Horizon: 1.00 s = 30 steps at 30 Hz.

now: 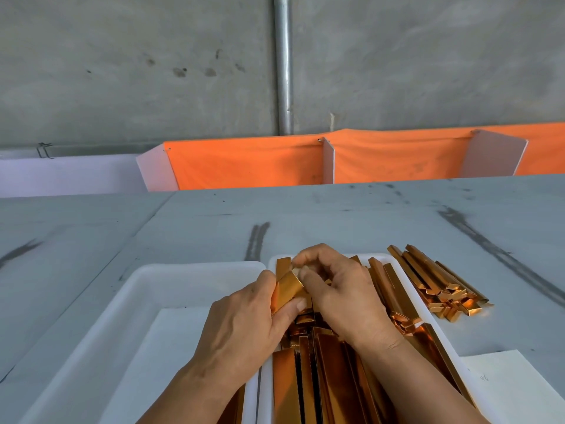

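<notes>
Both hands work on one shiny copper-gold card strip (287,286) held above a white tray (400,276) heaped with more such strips (330,371). My left hand (244,325) grips the strip's lower part between thumb and curled fingers. My right hand (339,292) pinches its upper end with the fingertips, folding it. The strip's middle is partly hidden by my fingers.
A second white tray (146,301) stands to the left with a white sheet (171,347) in it. Folded strips (440,286) lie stacked on the grey table (336,215) right of the tray. White paper (513,390) lies at bottom right. Orange cloth (250,163) and white dividers (329,160) line the far edge.
</notes>
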Each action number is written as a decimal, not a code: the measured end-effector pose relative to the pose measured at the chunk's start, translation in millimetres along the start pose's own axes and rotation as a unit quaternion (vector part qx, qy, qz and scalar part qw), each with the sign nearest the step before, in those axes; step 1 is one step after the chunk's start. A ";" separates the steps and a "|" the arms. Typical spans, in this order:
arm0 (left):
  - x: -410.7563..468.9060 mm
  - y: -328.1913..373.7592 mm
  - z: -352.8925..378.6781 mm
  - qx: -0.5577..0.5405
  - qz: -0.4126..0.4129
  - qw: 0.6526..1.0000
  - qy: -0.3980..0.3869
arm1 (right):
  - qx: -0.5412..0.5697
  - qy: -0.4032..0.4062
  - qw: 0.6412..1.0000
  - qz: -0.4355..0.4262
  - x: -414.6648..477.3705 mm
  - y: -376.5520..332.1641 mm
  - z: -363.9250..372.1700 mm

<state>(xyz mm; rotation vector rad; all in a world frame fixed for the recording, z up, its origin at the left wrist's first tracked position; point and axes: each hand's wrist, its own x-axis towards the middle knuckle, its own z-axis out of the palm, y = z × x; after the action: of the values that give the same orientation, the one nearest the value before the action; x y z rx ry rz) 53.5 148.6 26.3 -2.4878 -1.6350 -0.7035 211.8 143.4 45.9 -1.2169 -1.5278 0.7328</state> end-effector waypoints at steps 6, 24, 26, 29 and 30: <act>0.2 -2.4 3.5 0.015 0.005 1.000 -0.005 | -0.015 0.014 1.000 -0.004 0.8 -2.1 -2.2; -0.9 -5.1 4.2 -0.064 -0.027 0.995 0.065 | 0.096 -0.055 0.993 0.046 -4.9 -8.6 0.9; -0.3 -6.2 4.2 -0.070 -0.039 0.994 0.071 | 0.091 -0.075 0.992 0.041 -6.0 -7.9 3.3; 0.3 -6.7 4.4 -0.097 -0.052 0.991 0.072 | 0.077 -0.082 0.993 0.038 -6.9 -6.0 6.6; 0.4 -6.7 4.7 -0.107 -0.053 0.990 0.071 | 0.077 -0.080 0.993 0.034 -7.2 -5.2 7.5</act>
<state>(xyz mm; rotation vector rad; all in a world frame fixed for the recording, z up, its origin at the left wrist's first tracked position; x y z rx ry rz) 49.2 153.2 21.1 -2.4328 -1.7336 -1.0966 202.9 135.9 45.8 -1.1203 -1.5337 0.9957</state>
